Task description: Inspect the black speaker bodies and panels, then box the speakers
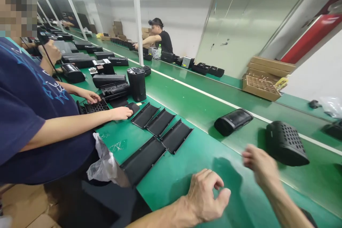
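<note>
My left hand [207, 195] is held over the front edge of the green bench [184, 178]. Its fingers curl loosely, the thumb stands apart, and nothing is in it. To the right, my right hand [263, 165] is raised at the conveyor's edge, blurred, its fingertips hard to make out. Just beyond it a black housing with a perforated grille [285, 142] lies on the green conveyor belt [181, 96]. A second black rounded housing [233, 121] rests farther left on the belt. Several black curved panels [176, 136] lie on the bench left of my hands.
A co-worker in a dark blue shirt [61, 121] handles black parts at the left. An upright black housing [136, 84] stands beside them, and a plastic bag [103, 162] hangs at the bench edge. Across the belt are another person [165, 41] and a cardboard box [260, 85].
</note>
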Available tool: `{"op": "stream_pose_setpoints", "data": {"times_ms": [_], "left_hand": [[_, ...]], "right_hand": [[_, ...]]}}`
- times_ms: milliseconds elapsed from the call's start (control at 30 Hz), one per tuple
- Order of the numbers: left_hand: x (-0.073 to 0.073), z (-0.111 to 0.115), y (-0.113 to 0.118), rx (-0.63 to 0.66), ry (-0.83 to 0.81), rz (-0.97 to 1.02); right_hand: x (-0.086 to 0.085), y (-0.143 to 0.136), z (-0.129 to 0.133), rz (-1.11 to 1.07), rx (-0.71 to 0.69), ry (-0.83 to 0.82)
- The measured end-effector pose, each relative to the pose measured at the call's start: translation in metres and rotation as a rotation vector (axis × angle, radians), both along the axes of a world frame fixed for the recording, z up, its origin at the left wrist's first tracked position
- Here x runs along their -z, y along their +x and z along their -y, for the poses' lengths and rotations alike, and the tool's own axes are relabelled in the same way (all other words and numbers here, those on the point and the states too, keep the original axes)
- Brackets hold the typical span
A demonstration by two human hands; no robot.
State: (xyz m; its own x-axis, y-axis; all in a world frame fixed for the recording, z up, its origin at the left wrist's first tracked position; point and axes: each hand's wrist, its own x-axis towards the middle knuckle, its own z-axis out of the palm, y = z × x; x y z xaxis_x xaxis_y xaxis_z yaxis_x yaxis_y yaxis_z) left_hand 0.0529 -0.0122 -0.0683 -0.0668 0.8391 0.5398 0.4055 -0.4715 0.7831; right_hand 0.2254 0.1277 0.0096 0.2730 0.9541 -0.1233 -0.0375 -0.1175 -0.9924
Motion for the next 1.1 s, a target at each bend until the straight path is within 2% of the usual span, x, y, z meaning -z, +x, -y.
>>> {"op": "stream_pose_setpoints", "data": {"times_ms": [67,100,133,233,300,367,433,500,600,667,733,800,867,933,1033,1100], "left_hand": [[-0.007,0.004,-0.004,-0.017,0.095,0.012],[-0.01,0.006,-0.007,-0.021,0.138,0.008],[-0.013,0.007,-0.009,-0.028,0.175,0.002],[-0.02,0.011,-0.017,-0.069,0.258,0.016],[-0.025,0.013,-0.021,-0.101,0.304,0.071],[-0.031,0.017,-0.025,-0.108,0.327,0.13],[-0.038,0.025,-0.031,-0.09,0.317,0.169],[-0.044,0.038,-0.042,-0.079,0.284,0.21],[-0.05,0.059,-0.063,-0.175,0.141,0.309],[-0.052,0.068,-0.076,-0.251,-0.071,0.43],[-0.051,0.07,-0.083,-0.17,-0.341,0.597],[-0.047,0.066,-0.083,0.082,-0.617,0.783],[-0.041,0.063,-0.077,0.361,-0.83,0.926],[-0.034,0.062,-0.07,0.498,-0.933,0.975],[-0.026,0.067,-0.06,0.461,-0.942,0.972],[-0.023,0.071,-0.056,0.412,-0.935,0.977]], "right_hand": [[0.01,-0.055,0.02,0.177,-0.472,-0.101],[0.014,-0.082,0.027,0.251,-0.658,-0.162],[0.017,-0.106,0.032,0.292,-0.773,-0.197],[0.023,-0.16,0.035,0.319,-0.879,-0.267],[0.026,-0.178,0.031,0.308,-0.868,-0.284],[0.026,-0.182,0.027,0.309,-0.846,-0.296],[0.022,-0.171,0.024,0.325,-0.824,-0.281],[0.013,-0.143,0.026,0.355,-0.814,-0.244],[-0.005,-0.081,0.043,0.429,-0.886,-0.167],[-0.017,-0.038,0.065,0.56,-1.006,-0.089],[-0.025,-0.006,0.091,0.649,-1.077,-0.088],[-0.029,0.012,0.114,0.735,-1.107,-0.096],[-0.026,0.021,0.13,0.83,-1.117,-0.088],[-0.017,0.028,0.141,0.852,-1.112,-0.101],[0.006,0.045,0.156,0.693,-0.995,-0.131],[0.025,0.059,0.17,0.507,-0.847,-0.133]]}}
